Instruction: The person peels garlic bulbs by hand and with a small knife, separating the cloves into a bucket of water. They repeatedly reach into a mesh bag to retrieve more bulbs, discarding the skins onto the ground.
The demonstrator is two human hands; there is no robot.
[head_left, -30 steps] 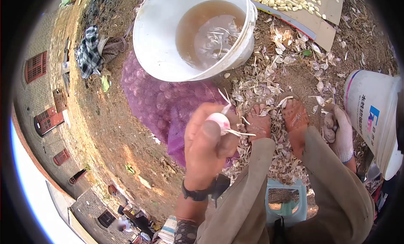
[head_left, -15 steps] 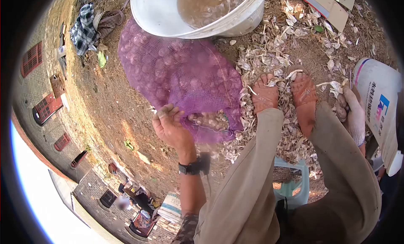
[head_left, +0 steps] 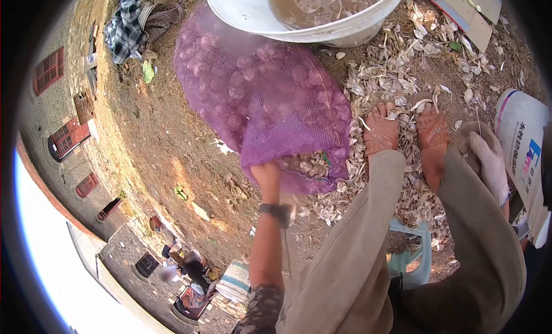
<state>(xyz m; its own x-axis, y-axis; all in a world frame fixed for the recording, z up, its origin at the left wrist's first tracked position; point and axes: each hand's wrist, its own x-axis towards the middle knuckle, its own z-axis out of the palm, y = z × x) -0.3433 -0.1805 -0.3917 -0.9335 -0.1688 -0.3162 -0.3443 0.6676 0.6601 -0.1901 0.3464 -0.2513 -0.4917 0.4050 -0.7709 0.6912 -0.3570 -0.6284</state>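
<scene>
A purple mesh sack (head_left: 276, 98) full of garlic bulbs lies on the ground. My left hand (head_left: 265, 174) reaches into its open mouth; the fingers are hidden under the mesh. Loose garlic (head_left: 305, 165) shows in that opening. On the right, beside my knee, my right hand (head_left: 486, 155) wears a pale glove and is curled around something brownish, too hidden to name for certain. A white bucket (head_left: 241, 14) of murky water with garlic skins in it stands beyond the sack.
Garlic skins (head_left: 385, 69) litter the ground around my sandalled feet (head_left: 382, 130). A white printed bucket (head_left: 520, 127) is at the right, cardboard (head_left: 474, 23) at the top right. A green plastic stool (head_left: 426, 253) stands below my legs. People (head_left: 192, 265) are far off at the lower left.
My left hand has gone from beside the sack's mouth to inside it, under the mesh. My right hand is a little lower, and the view has shifted slightly.
</scene>
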